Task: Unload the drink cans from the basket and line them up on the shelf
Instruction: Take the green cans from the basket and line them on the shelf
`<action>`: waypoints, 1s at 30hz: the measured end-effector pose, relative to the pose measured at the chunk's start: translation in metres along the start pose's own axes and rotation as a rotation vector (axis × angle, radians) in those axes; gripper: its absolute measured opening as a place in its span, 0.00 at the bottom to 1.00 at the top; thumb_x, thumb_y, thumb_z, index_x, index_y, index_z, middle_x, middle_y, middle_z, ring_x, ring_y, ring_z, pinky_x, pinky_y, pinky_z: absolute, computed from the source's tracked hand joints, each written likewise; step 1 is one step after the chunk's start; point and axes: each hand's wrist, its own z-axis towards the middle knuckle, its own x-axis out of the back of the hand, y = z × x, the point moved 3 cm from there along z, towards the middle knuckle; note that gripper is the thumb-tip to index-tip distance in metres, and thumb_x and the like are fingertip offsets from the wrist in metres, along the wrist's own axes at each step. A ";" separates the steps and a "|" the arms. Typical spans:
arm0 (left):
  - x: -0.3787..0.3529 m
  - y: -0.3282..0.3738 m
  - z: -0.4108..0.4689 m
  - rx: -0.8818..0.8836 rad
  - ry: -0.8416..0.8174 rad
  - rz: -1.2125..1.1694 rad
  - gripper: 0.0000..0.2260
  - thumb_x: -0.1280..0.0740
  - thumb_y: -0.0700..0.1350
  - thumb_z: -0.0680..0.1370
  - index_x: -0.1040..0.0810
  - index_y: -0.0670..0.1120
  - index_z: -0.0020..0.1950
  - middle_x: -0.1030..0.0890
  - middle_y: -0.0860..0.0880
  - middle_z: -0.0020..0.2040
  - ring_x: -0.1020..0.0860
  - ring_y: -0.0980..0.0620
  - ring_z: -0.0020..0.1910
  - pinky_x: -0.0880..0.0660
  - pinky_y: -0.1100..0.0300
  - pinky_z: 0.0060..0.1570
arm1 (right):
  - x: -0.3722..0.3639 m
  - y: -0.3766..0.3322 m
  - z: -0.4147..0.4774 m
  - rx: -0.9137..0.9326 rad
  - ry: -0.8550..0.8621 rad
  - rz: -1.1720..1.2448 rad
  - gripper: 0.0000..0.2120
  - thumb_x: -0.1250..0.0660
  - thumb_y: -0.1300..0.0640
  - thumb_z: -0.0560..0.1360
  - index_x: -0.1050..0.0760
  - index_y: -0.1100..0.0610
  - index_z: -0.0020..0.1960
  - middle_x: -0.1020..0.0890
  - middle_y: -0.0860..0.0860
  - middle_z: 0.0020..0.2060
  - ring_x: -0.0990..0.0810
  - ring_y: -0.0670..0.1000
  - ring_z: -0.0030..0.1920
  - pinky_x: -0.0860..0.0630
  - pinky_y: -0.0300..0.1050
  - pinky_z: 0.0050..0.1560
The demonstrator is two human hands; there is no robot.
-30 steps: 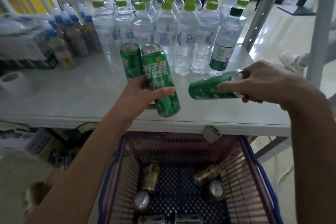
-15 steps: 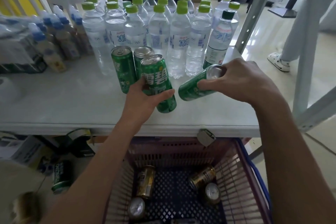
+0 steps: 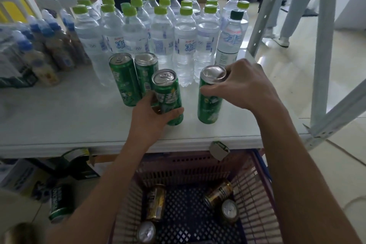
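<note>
At about nine o'clock on the pale grey shelf surface [image 3: 59,117] stands a cluster of small blue-capped bottles [image 3: 45,45]. Toward twelve o'clock rise rows of clear plastic water bottles with lime-green caps [image 3: 158,31]. In front of them, two tall slim green drink cans [image 3: 123,79] stand upright side by side, touching.

Just at their four o'clock, the left hand [image 3: 152,117] wraps the lower body of a third green slim can [image 3: 168,95], thumb on its right side and fingers closed around its left; this can stands on the shelf, near the pair.

At its three o'clock, apart from it, a fourth green slim can [image 3: 210,97] stands upright on the shelf. The right hand [image 3: 243,85] grips it from above, fingertips [image 3: 206,91] clamped around its silver top rim.

At six o'clock, below the shelf edge, a purple plastic lattice basket [image 3: 255,184] holds several gold drink cans [image 3: 156,202] lying on their sides. A dark green can [image 3: 59,202] lies on the floor at seven o'clock.
</note>
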 end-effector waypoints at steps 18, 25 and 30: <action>-0.017 -0.022 0.007 -0.012 0.090 0.340 0.25 0.22 0.61 0.66 0.23 0.46 0.52 0.21 0.47 0.46 0.25 0.55 0.39 0.34 0.73 0.33 | -0.087 0.034 0.003 -0.109 -0.087 0.271 0.30 0.23 0.38 0.65 0.24 0.48 0.63 0.17 0.46 0.47 0.17 0.51 0.49 0.20 0.45 0.47; -0.018 -0.031 0.010 -0.057 0.155 0.306 0.23 0.21 0.54 0.68 0.29 0.47 0.54 0.20 0.47 0.44 0.21 0.53 0.37 0.23 0.58 0.40 | -0.115 0.045 0.005 -0.102 -0.051 0.329 0.32 0.20 0.38 0.65 0.22 0.51 0.64 0.18 0.51 0.49 0.22 0.48 0.46 0.34 0.31 0.36; -0.020 -0.033 0.013 -0.090 0.135 0.406 0.09 0.25 0.49 0.74 0.23 0.48 0.43 0.21 0.47 0.43 0.23 0.54 0.39 0.31 0.73 0.37 | -0.127 0.048 0.009 -0.124 0.011 0.373 0.30 0.21 0.39 0.67 0.20 0.53 0.64 0.17 0.52 0.50 0.18 0.49 0.48 0.27 0.39 0.45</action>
